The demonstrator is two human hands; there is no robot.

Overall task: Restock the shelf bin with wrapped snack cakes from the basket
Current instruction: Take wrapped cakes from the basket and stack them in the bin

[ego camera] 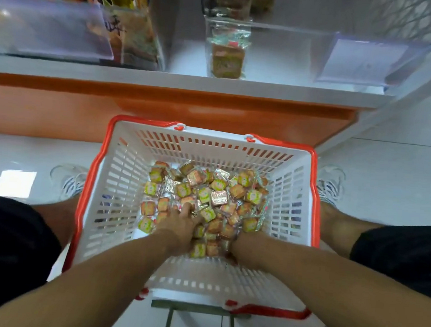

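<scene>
Left hand [180,224] at seven o'clock in the basket [119,181], grip curled into the snack cakes [207,188]. Right hand [237,239] is buried among them at five o'clock; its grip cannot be told.

One head-worn wide-angle view looks steeply down, close over the basket [119,181], facing the shelf [164,79].

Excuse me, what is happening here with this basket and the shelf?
A person is crouched over a white basket with red trim, both hands down in a pile of wrapped snack cakes. The left hand digs into the middle of the pile; the right hand is mostly buried at its near edge, so its grip cannot be seen. Up on the shelf, the clear bin holds only a few cakes at its left end.
</scene>
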